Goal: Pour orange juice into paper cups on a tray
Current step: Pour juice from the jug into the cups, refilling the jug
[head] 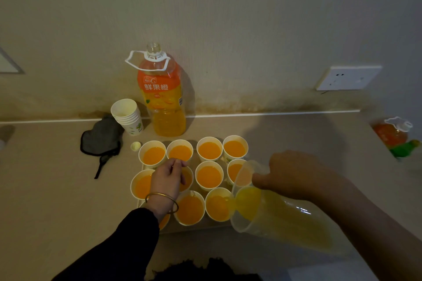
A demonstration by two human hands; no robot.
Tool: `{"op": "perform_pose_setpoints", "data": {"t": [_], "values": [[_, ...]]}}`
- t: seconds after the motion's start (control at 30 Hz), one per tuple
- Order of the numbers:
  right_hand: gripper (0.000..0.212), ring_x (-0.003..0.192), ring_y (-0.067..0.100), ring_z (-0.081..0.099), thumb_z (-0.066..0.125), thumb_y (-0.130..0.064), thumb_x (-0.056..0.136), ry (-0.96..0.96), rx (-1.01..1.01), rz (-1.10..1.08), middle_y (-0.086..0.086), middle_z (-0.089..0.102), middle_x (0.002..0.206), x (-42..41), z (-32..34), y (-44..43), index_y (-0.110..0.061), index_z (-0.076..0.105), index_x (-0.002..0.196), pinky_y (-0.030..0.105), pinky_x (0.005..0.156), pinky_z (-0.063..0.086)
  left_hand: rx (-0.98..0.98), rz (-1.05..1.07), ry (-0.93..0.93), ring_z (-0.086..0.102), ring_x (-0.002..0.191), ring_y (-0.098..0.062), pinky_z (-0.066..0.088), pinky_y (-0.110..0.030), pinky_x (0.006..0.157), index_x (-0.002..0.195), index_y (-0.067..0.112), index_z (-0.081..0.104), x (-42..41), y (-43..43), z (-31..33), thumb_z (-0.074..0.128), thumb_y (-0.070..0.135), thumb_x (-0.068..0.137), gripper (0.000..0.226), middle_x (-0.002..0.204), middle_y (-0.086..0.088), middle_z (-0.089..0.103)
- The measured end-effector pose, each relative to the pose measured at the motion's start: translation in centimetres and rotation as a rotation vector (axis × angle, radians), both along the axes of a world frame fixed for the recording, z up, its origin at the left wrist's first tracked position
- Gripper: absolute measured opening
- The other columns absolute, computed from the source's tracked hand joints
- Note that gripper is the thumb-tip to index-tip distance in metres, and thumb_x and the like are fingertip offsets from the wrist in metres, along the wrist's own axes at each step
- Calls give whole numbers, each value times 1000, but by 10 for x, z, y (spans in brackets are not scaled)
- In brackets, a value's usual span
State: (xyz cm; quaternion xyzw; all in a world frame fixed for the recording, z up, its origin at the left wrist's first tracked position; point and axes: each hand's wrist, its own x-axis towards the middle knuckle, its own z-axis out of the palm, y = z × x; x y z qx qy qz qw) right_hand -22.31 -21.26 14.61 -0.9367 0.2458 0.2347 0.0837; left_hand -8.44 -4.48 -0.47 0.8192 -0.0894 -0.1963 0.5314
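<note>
Juice (247, 202) runs from the tilted clear pitcher (280, 219). The right hand (294, 173) is wrapped round its handle, and the spout sits low over a front-row paper cup (218, 207) on the tray (205, 227), which looks meant to keep spills off. The left hand (167, 178) hovers curled above the middle cups (pinching a rim? cannot tell). Neighbouring cups are full. Behind them stands an uncapped bottle (162, 96), label reading "鲜果橙".

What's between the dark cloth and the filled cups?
A small pale cap lies on the counter between cloth and cups, seen in the head view.
</note>
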Motion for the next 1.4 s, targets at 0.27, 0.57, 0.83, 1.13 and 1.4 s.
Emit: {"op": "perform_pose_setpoints", "data": {"t": [0.27,0.57,0.83,1.13,1.4], "values": [[43,59,1,34,48,-57,90,0,10,8,-12,37,68,3,-1,0,-27,31,64,16,51,22,39,21,-54,46,61,-8,35,-26,60,70,27,59,3,2,-1,44,14,97,33,66,9,56],[42,58,2,36,49,-56,89,-4,22,-4,-10,39,67,5,-1,2,-26,35,65,16,51,23,51,21,-56,48,63,-6,37,-22,59,69,27,59,5,3,-5,45,13,96,34,71,9,59],[43,57,2,34,49,-55,89,-5,16,-5,-9,38,66,6,1,3,-24,34,64,17,50,21,52,20,-45,48,64,-6,34,-26,66,69,27,59,7,2,-9,45,14,97,34,77,5,62],[44,57,1,33,49,-56,89,-7,1,3,-10,38,66,6,3,3,-25,33,63,18,50,21,58,22,-32,47,63,-8,34,-27,62,68,26,59,7,3,-11,45,14,97,34,70,10,59],[43,57,1,33,49,-55,90,-11,0,8,-10,37,65,6,4,5,-25,32,63,18,51,21,69,18,-37,47,64,-10,34,-26,68,67,27,59,8,4,-11,45,14,97,35,73,7,60]]}}
